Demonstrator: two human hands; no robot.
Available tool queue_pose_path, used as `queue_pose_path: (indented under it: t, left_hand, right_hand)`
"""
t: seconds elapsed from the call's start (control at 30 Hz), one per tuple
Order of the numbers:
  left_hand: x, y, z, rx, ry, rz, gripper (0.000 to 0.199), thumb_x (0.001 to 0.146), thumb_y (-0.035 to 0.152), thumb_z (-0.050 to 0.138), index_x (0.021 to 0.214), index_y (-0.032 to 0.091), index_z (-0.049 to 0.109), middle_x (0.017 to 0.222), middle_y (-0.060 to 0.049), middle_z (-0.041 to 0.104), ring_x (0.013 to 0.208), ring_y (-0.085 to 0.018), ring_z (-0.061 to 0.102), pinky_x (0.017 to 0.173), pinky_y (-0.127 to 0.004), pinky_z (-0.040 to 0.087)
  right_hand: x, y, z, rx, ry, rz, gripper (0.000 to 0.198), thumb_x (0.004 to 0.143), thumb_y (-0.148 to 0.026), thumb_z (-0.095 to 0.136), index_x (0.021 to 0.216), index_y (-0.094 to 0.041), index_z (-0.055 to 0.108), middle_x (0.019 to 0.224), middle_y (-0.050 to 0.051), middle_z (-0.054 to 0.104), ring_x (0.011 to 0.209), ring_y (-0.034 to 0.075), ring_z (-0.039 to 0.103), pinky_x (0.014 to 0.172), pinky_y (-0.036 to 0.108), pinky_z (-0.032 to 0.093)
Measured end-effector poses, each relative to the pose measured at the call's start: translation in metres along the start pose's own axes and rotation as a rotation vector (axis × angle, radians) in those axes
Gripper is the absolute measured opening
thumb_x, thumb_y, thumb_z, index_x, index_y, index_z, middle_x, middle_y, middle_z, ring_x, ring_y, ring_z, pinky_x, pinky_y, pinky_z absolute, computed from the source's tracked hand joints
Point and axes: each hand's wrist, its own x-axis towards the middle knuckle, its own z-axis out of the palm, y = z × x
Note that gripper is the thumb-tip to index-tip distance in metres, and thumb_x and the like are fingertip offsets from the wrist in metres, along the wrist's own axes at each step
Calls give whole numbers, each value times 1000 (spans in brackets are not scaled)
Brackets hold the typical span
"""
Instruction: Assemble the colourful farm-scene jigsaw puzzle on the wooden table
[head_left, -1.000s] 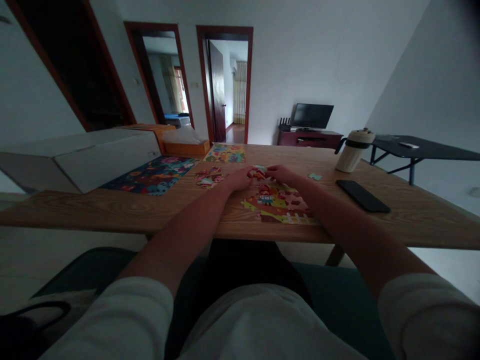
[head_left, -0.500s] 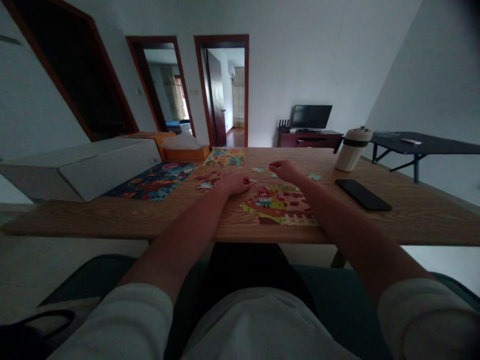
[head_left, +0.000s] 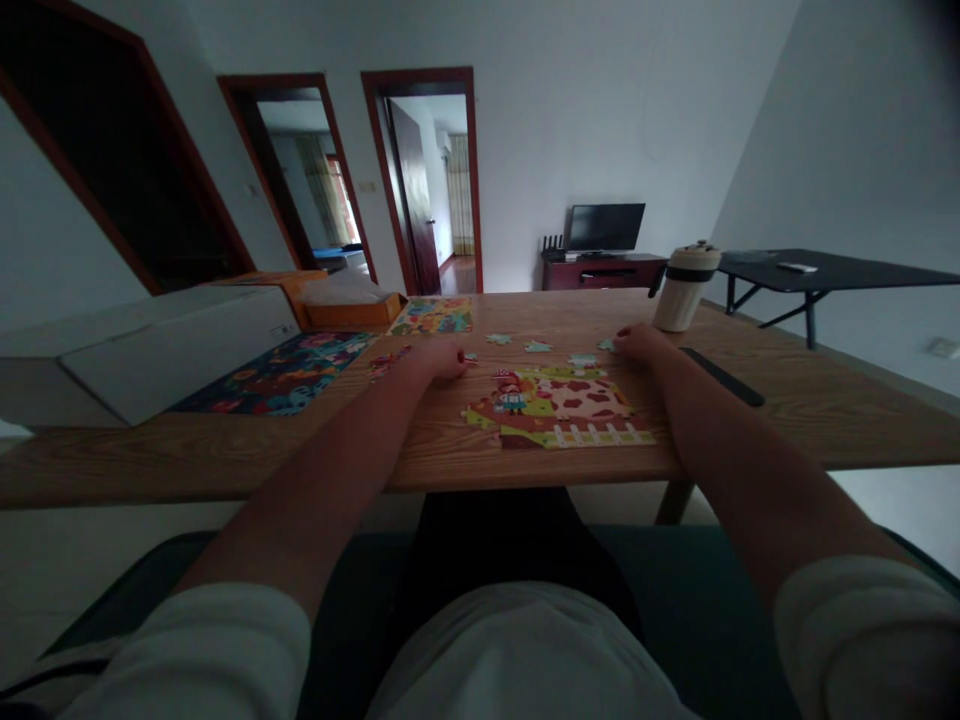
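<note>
We find the partly assembled jigsaw puzzle (head_left: 559, 405) lying flat at the centre of the frame, its white-fence edge running just inside the near edge of the wooden table (head_left: 225, 450). The left hand (head_left: 439, 358) rests knuckles-up on the tabletop just left of the puzzle's upper left corner, fingers curled over a small piece; we cannot tell whether it is gripped. A small heap of loose pieces (head_left: 386, 362) lies just beyond that wrist. The right hand (head_left: 637, 343) lies at the puzzle's upper right corner, fingertips at a pale loose piece (head_left: 606, 345); the closure of that hand is not resolvable.

Three more pale pieces (head_left: 536, 346) sit in a row above the puzzle, apart from one another, with bare wood around them. Right of the right forearm lies a black phone (head_left: 724, 377), and a lidded tumbler (head_left: 681, 288) stands behind the hand. At left of frame, a dark finished puzzle (head_left: 277, 372) abuts a white box (head_left: 150, 350). Bare tabletop remains open at far right.
</note>
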Motion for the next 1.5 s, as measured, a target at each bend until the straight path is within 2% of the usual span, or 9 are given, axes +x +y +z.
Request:
queue_pose_path:
  t: [0.1,0.27,0.4,0.53,0.63,0.83,1.0,1.27,1.5]
  left_hand:
    - [4,-11,2,39,-19,20,35,88,41,61,112,23,80,111,-13,77,97,-29,71,88,-37,53]
    - [-3,-32,17,2,98,46,43,96,48,50,120,25,76,120,-12,75,105,-28,69,91,-35,51]
    - [-9,-40,22,-142,114,80,46,96,54,51,128,28,72,124,-8,74,109,-25,67,94,-31,49]
    - [-12,-31,19,-230,179,124,49,97,56,50,128,25,72,130,-8,71,114,-24,66,99,-30,47]
    - [-17,-17,16,-210,174,130,43,98,45,49,130,25,71,133,-7,71,119,-24,64,103,-31,46]
    - [-23,-9,15,-235,151,134,41,97,38,51,129,23,71,132,-6,71,118,-23,65,102,-31,48]
    - [-22,-13,16,-249,139,142,41,96,36,53,129,21,71,131,-8,72,114,-23,67,101,-31,48]
    - [-20,-16,19,-291,106,134,39,96,38,55,128,23,71,128,-6,73,111,-21,69,97,-29,50]
    - [-17,-19,21,-300,104,162,42,96,43,53,128,23,71,129,-7,73,114,-23,68,101,-32,49]
  right_hand:
    - [2,-11,3,-48,-65,19,34,79,-36,81,107,-17,79,108,19,75,101,37,71,91,48,54]
    - [-8,-19,1,7,-78,8,42,77,-29,85,114,-13,75,104,21,74,97,34,71,87,43,54]
    - [-23,-39,-3,217,42,-162,50,76,-27,84,121,-14,68,112,17,73,92,27,70,83,38,56]
    - [-40,-82,7,490,-18,-345,46,80,-23,78,123,-14,63,115,14,72,86,20,69,72,31,57]
    - [-51,-107,22,452,-86,-434,41,76,-13,77,116,-16,67,112,11,73,88,19,68,76,29,56]
    - [-56,-113,31,438,-86,-513,64,74,-1,64,133,-25,64,132,8,67,90,17,68,82,26,55]
    - [-56,-113,23,510,-55,-473,70,74,1,59,140,-22,60,134,9,68,88,18,69,82,28,55]
    - [-45,-98,7,834,-104,-171,37,84,-11,66,120,-17,67,109,11,78,84,17,70,74,28,55]
    - [-41,-80,4,670,-130,-76,33,89,-12,54,116,-15,73,101,10,76,77,17,64,64,26,50]
